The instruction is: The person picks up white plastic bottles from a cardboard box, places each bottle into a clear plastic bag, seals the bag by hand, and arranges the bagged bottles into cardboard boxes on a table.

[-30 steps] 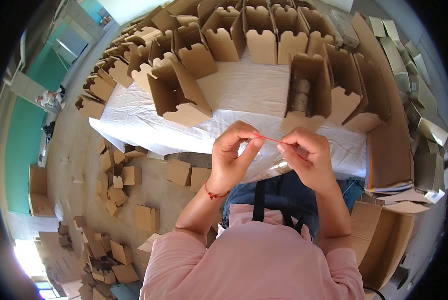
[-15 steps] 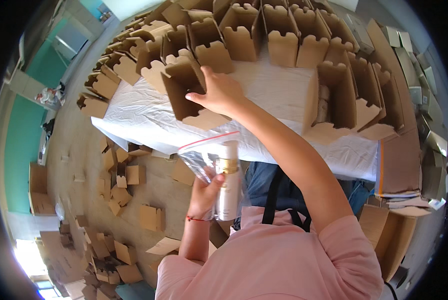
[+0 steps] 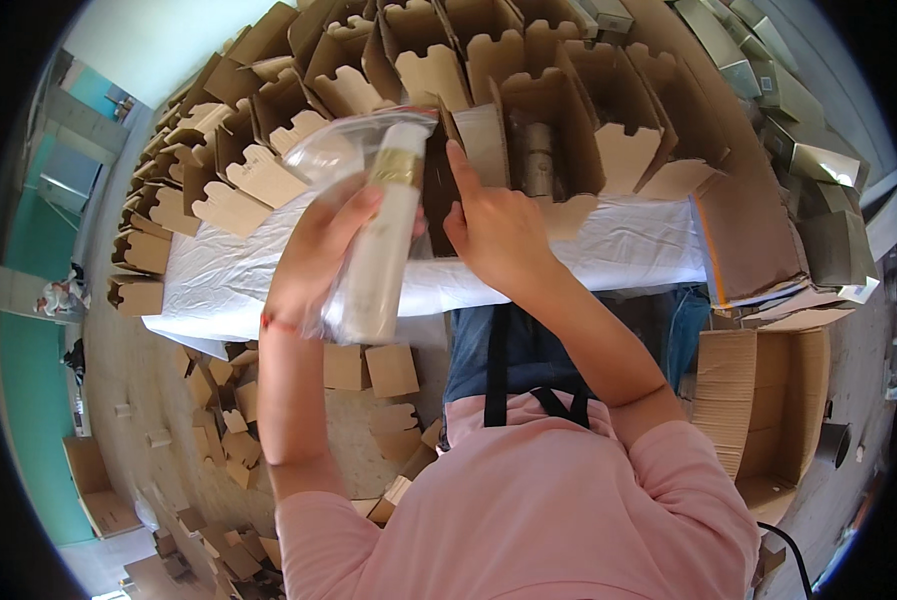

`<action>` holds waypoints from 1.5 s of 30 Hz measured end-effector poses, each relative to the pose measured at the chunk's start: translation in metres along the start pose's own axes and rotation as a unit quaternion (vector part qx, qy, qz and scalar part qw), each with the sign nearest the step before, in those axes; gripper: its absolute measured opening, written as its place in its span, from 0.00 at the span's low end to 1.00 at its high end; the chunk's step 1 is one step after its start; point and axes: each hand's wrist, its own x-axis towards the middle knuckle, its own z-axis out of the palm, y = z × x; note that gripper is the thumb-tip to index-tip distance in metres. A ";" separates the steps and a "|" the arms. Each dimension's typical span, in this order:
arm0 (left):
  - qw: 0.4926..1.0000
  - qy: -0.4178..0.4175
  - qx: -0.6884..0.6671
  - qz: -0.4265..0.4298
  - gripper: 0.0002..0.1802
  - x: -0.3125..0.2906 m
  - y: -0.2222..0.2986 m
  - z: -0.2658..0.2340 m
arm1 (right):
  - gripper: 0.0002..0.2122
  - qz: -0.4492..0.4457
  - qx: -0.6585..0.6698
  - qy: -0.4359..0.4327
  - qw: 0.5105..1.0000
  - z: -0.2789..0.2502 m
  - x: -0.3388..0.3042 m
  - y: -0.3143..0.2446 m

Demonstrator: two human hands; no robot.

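Observation:
A white bottle with a gold band (image 3: pixel 376 275) sits inside a clear zip bag (image 3: pixel 330 148) with a red closure strip. My left hand (image 3: pixel 316 245) is wrapped round the bagged bottle, which is tilted, cap end away from me. Just right of it stands an open-topped cardboard box (image 3: pixel 440 190), partly hidden behind bottle and hands. My right hand (image 3: pixel 508 235) grips this box by its right wall, index finger along the edge and thumb toward the inside. To the right, another open box (image 3: pixel 588 150) contains a bagged bottle-shaped item (image 3: pixel 538 165).
Rows of open cardboard boxes (image 3: pixel 433 75) crowd the table's far side. White sheeting (image 3: pixel 238 275) covers the tabletop. Loose boxes (image 3: pixel 233 420) litter the floor at left. A large carton (image 3: pixel 783 400) stands at right, below silver-grey boxes (image 3: pixel 818 150).
My left hand has raised the bagged bottle from below the table edge up beside the box. The box and my right hand sit further right in the picture, and the whole view has shifted.

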 end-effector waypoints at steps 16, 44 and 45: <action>0.975 -0.026 0.117 -0.185 0.21 0.198 -0.148 -0.051 | 0.27 -0.046 0.145 -0.021 0.988 -0.008 -0.022 0.031; 0.582 0.021 0.724 0.370 0.12 0.322 0.047 0.376 | 0.13 0.056 0.153 0.275 0.948 0.015 -0.100 0.240; 0.632 0.033 0.672 0.385 0.11 0.318 0.050 0.376 | 0.13 0.058 0.151 0.276 0.947 0.013 -0.101 0.242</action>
